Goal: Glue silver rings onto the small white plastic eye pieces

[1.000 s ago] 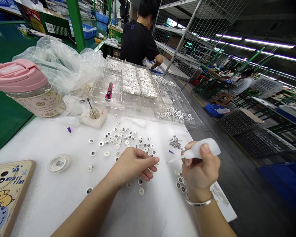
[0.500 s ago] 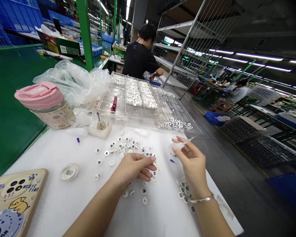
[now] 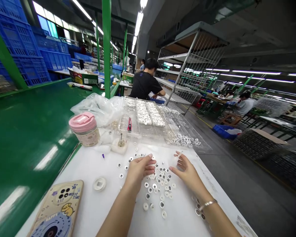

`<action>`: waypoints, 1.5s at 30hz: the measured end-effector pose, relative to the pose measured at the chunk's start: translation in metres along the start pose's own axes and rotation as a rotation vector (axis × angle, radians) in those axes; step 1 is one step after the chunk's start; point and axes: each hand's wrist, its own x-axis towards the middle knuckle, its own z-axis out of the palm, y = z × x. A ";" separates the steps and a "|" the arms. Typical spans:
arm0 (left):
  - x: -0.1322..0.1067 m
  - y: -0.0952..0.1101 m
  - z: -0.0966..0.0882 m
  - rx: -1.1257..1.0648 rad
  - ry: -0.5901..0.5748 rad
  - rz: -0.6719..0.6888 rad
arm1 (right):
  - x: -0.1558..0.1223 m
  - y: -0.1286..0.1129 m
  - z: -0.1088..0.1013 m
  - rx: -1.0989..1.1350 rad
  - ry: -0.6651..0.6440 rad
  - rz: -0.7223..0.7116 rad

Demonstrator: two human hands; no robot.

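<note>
My left hand [image 3: 140, 170] is over the loose parts, thumb and fingertips pinched together. Whatever sits in the pinch is too small to make out. To its right, my right hand [image 3: 187, 171] has its fingers curled around a translucent squeeze bottle [image 3: 174, 161] with a thin nozzle, hard to see against the white surface. Small white round parts [image 3: 155, 186], several with dark centres, lie scattered below and between the hands. Another cluster of round parts [image 3: 197, 212] is partly hidden by my right wrist.
Behind stand divided clear trays [image 3: 144, 126] of white parts, with a red cutter [image 3: 129, 123] on one. Leftward are a pink-lidded cup [image 3: 85, 130], a plastic bag [image 3: 98, 108], a phone [image 3: 59, 210], a round white container [image 3: 99, 184] and a purple tip [image 3: 103, 156]. A co-worker [image 3: 145, 80] sits beyond.
The view has turned up and left, so the table's things appear farther right and lower. My right hand with the bottle has come nearer my left hand.
</note>
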 end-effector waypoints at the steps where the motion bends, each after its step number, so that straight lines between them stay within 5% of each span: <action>1: 0.001 0.001 -0.001 -0.010 0.002 0.004 | 0.000 -0.003 -0.004 0.025 0.011 -0.002; 7: 0.000 0.007 -0.003 -0.097 0.019 0.033 | -0.005 -0.054 -0.033 0.201 0.251 -0.134; 11: 0.005 0.007 -0.005 -0.157 0.020 0.041 | -0.025 -0.105 -0.030 0.145 0.392 -0.356; 15: 0.012 0.002 -0.009 -0.211 0.004 0.062 | -0.035 -0.148 0.009 -0.022 0.111 -0.544; 20: 0.013 -0.001 -0.009 -0.216 -0.018 0.076 | 0.013 -0.173 0.086 -0.283 -0.420 -0.414; 24: 0.011 0.000 -0.004 -0.176 0.014 0.042 | 0.064 -0.172 0.128 -0.392 -0.486 -0.385; 30: 0.012 0.001 -0.001 -0.154 0.020 0.023 | 0.088 -0.168 0.147 -0.440 -0.468 -0.405; 34: 0.013 -0.001 -0.001 -0.169 0.002 0.036 | 0.082 -0.179 0.136 -0.394 -0.382 -0.434; 38: 0.011 -0.001 0.000 -0.181 0.011 0.018 | 0.059 -0.183 0.085 -0.248 -0.187 -0.422; 41: 0.008 0.002 0.003 -0.184 0.025 0.000 | 0.034 -0.166 0.040 -0.028 0.086 -0.385; 45: 0.005 0.003 0.005 -0.181 0.028 -0.008 | 0.008 -0.135 0.009 -0.055 0.164 -0.315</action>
